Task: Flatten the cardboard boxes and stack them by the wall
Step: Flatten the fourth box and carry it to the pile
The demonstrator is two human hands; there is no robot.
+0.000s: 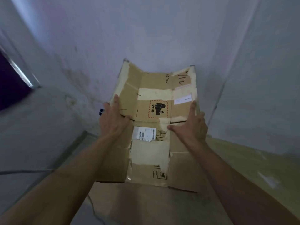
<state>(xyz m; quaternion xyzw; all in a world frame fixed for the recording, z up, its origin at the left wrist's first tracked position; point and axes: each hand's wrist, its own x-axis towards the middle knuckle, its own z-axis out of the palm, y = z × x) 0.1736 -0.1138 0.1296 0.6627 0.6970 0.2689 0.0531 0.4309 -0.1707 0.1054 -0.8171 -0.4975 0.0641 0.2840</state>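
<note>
Head view is showing both arms reaching out: left hand (113, 117) and right hand (191, 125), fingers spread, are gripping the flattened cardboard box (154, 124) by its sides, bringing it toward the wall (146, 38); stacking seems to be remaining.

Two bare forearms, sleeveless to the frame edge, no jewellery.

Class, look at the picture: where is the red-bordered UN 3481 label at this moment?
In the head view, the UN 3481 label sits centre frame on the flattened cardboard box, between the left hand and right hand, near the wall.
</note>
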